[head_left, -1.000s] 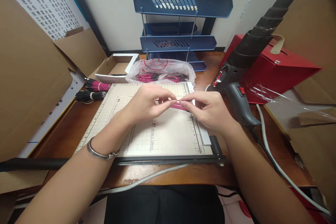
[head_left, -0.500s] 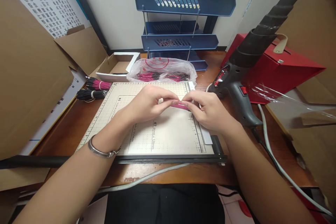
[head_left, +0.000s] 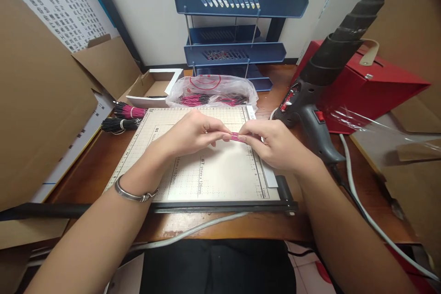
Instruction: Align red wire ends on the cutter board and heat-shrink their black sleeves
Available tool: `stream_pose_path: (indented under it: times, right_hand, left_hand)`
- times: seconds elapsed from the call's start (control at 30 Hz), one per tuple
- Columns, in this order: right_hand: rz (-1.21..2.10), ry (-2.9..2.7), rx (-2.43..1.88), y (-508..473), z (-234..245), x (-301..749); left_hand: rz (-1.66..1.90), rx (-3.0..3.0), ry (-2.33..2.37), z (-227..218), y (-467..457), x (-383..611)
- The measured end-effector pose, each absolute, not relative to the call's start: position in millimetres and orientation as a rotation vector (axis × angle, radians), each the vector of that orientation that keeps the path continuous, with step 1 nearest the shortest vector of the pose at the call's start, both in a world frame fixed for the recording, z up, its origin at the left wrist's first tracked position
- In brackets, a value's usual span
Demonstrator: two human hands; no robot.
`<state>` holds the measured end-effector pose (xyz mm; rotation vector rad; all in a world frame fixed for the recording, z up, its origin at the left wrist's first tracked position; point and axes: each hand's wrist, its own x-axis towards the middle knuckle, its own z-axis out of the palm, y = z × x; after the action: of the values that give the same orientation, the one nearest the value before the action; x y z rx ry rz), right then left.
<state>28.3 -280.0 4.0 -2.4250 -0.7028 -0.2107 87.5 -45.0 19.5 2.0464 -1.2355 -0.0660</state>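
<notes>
Both hands meet over a white paper-cutter board (head_left: 213, 179) printed with a grid. My left hand (head_left: 193, 133) and my right hand (head_left: 272, 144) each pinch one end of a small bunch of pink wires (head_left: 236, 136), held level just above the board. The fingers of both hands are closed on it. A silver bracelet (head_left: 132, 195) sits on my left wrist. Behind the board lies a clear plastic bag (head_left: 212, 92) holding more pink and black wires.
Tied bundles of pink wires (head_left: 129, 111) and black wires (head_left: 119, 124) lie left of the board. A heat gun (head_left: 320, 96) stands at the right beside a red box (head_left: 375, 87). A blue tiered tray (head_left: 234, 32) stands at the back; cardboard (head_left: 37, 101) flanks the desk.
The hands have shifted slightly and the fingers have worked along the pink wires; the bunch stays pinched between them. The view has tilted a little.
</notes>
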Motion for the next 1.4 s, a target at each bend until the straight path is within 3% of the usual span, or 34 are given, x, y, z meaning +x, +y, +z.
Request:
stream_pose_path:
  times: [1.0, 1.1, 1.3, 1.4]
  right_hand:
    - [-0.064, -0.735, -2.256, -284.4, 13.3, 24.2]
    - [-0.053, -0.690, -2.296, -288.5, 14.4, 23.9]
    - [-0.159, -0.551, -2.369, -296.5, 14.3, 25.8]
    - [-0.126, -0.536, -2.382, -295.5, 13.0, 27.1]
  left_hand:
    - [-0.563, 1.917, -1.024, 32.4, -42.5, 77.4]
    - [-0.490, 2.024, -1.021, 31.6, -37.7, 80.0]
    - [0.061, 2.240, -1.011, 28.2, -30.8, 85.6]
    - [0.085, 2.236, -1.089, 26.2, -32.1, 86.5]
